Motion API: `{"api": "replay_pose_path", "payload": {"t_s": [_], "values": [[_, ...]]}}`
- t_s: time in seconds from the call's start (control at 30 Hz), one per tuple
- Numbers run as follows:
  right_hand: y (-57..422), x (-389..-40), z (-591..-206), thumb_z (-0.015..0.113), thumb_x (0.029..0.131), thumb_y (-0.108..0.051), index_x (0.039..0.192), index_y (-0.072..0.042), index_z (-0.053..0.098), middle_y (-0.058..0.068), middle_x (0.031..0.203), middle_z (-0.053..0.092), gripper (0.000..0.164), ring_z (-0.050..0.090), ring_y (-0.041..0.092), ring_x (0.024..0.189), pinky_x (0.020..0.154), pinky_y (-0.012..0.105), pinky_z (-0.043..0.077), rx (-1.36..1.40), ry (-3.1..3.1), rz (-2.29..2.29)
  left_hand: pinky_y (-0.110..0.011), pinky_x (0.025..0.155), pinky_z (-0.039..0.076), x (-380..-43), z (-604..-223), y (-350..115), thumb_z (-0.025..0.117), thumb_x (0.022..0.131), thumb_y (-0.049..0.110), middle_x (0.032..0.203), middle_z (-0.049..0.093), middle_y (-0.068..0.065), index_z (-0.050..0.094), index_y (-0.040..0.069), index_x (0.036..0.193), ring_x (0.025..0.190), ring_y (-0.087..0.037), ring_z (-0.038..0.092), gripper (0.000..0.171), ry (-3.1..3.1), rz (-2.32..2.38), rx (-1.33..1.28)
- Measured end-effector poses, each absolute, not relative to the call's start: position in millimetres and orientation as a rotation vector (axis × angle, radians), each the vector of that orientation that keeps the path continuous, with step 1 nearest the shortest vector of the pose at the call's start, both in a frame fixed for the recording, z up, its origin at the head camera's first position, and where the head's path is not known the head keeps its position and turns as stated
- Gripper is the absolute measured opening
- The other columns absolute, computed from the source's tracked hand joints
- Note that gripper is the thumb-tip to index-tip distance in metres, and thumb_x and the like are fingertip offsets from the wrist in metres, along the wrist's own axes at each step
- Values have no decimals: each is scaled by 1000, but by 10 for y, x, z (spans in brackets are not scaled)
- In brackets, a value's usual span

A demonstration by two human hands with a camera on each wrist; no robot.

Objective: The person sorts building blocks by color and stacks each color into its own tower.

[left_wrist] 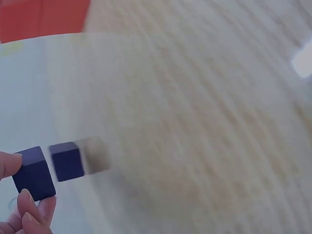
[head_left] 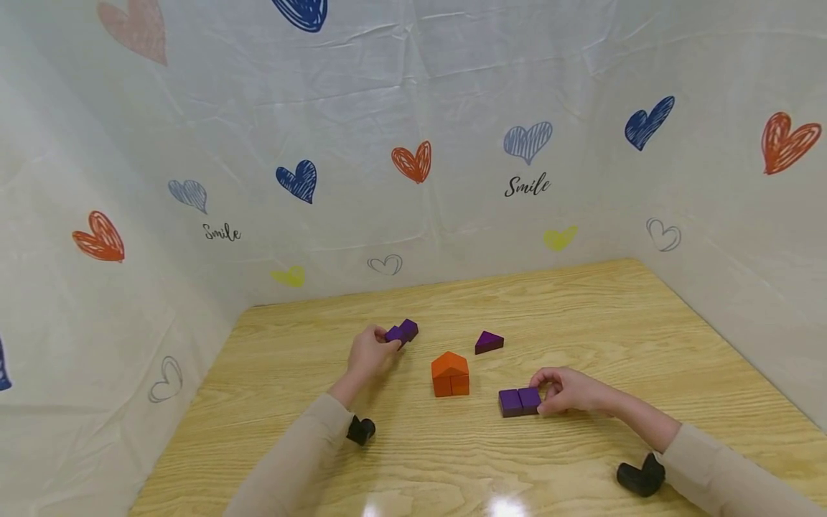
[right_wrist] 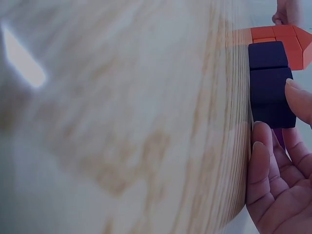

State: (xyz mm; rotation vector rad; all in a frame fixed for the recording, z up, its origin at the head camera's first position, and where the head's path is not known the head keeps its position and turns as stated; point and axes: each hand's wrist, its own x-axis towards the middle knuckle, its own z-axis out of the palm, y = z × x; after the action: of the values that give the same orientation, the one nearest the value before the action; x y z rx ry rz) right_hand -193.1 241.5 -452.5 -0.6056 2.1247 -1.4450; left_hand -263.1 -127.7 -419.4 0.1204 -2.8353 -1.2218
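1. the left grip is narrowed to a pinch, thumb and fingers on a purple block; whether that block touches the bench is hard to tell.
2. just beyond the left grip sits a second purple block.
3. the right grip, also narrowed, pinches a third purple block on the bench.
4. a fourth purple block touches that one, left of the right grip.
5. between the grips, orange blocks form a house shape.
6. beyond the right grip, leftward, lies a purple wedge.
7. farthest out hangs heart-printed cloth.
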Motion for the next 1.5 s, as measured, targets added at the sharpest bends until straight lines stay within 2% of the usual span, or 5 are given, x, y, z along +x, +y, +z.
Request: {"api": "replay_pose_path", "payload": {"t_s": [0.67,0.9,1.13,1.33,1.5], "values": [[2417,-1938,-4539,70,79,-12,105,7,51,1,75,56,37,50,6,62,56,22,43,-595,2142,-1437,-30,67,45,-2378,-3513,-999,70,79,27,101,65,-9,63,8,103,88,-25,59,32,-2744,-1115,-238],[2421,-1935,-4538,69,80,-15,106,6,51,2,76,56,38,50,6,62,57,23,43,-597,2160,-1409,-24,54,41,-2187,-3395,-731,72,78,24,98,66,-6,63,9,104,62,-15,50,31,-2692,-1153,-419],[2434,-1935,-4545,69,80,-14,106,6,51,1,73,55,37,48,6,61,56,22,42,-587,2145,-1424,-26,60,44,-1976,-3398,-459,71,79,26,98,66,-3,63,10,105,64,-15,53,31,-2712,-1160,-571],[2439,-1947,-4564,69,81,-14,106,6,51,0,73,54,37,48,6,60,56,22,42,-591,2139,-1425,-19,46,38,-1842,-3511,-251,70,80,26,99,64,-1,62,12,107,44,-5,41,32,-2739,-1211,-665],[2431,-1956,-4564,69,80,-13,106,6,51,1,73,56,37,48,6,60,56,22,42,-583,2131,-1430,-17,59,44,-1754,-3634,-93,71,79,28,96,64,4,63,15,104,71,-5,56,29,-2740,-1232,-684]]}}
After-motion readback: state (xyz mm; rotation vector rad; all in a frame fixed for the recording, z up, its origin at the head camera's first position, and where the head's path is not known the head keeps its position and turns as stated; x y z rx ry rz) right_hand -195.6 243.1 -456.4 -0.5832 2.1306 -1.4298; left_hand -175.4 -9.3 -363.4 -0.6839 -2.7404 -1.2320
